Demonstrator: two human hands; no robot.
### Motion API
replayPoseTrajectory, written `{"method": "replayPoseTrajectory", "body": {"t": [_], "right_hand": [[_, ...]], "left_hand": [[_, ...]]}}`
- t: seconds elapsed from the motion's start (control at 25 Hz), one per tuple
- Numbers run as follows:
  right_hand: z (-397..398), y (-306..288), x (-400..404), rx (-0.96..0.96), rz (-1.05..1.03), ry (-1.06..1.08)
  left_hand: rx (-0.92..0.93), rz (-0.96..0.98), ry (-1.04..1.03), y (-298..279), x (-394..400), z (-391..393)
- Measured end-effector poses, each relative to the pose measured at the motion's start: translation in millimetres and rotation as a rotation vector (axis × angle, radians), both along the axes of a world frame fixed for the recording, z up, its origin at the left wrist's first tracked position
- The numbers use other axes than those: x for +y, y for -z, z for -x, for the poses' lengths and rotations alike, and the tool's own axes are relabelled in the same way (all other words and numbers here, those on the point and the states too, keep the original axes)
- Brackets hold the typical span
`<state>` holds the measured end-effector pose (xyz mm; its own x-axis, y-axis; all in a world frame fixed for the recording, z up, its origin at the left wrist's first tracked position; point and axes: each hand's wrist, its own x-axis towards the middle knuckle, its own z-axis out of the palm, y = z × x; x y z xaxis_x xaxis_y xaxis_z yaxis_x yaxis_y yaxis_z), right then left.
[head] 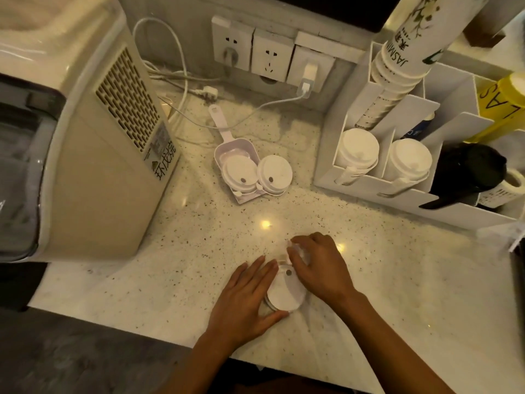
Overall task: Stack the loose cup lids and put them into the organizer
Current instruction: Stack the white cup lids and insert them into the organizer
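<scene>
A small stack of white cup lids [285, 294] lies on the speckled counter near its front edge. My left hand [246, 300] cups the stack's left side, thumb under its near rim. My right hand [319, 267] holds its far right side and pinches a lid tab. Two more white lids lie further back: one lid [240, 171] in a pale scoop, another lid [275, 174] leaning against the scoop's right side. The white organizer [366, 184] stands at the right, with two lid stacks [358, 149] [409, 159] in its front compartments.
A beige appliance [113, 155] fills the left. Wall sockets [272, 56] with a charger and white cables run along the back. Paper cup stacks [397, 66], a black object [468, 172] and a yellow cup [502, 106] sit in the organizer.
</scene>
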<state>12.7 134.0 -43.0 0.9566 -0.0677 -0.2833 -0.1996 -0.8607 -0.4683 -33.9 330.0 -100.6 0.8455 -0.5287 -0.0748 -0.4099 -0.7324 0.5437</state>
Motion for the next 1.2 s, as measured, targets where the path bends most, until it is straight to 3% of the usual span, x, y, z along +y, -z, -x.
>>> {"method": "replayPoseTrajectory", "body": {"t": [0.24,0.48,0.6,0.88,1.04,1.2], "right_hand": [[-100.5,-27.8,15.6,-0.158,0.051,-0.046],[-165.1,-23.7,21.5,0.043,0.34,-0.349],[-171.7,-17.7,21.7,0.051,0.397,-0.416],[-135.3,-34.6,16.9,-0.034,0.233,-0.254],[-81.7,-50.7,15.6,-0.043,-0.039,-0.035],[-32.4,-58.1,23.3,0.004,-0.189,0.139]], "left_hand": [[-0.001,0.036,-0.002,-2.0,1.7,-1.1],[0.055,0.074,-0.024,-7.1,3.4,-1.4],[0.088,0.09,-0.034,-12.3,4.3,-2.4],[0.137,0.15,-0.083,-18.3,4.4,-3.8],[0.241,0.284,-0.193,-23.7,4.1,-2.9],[0.406,0.552,-0.453,-47.0,-3.1,-3.8]]}}
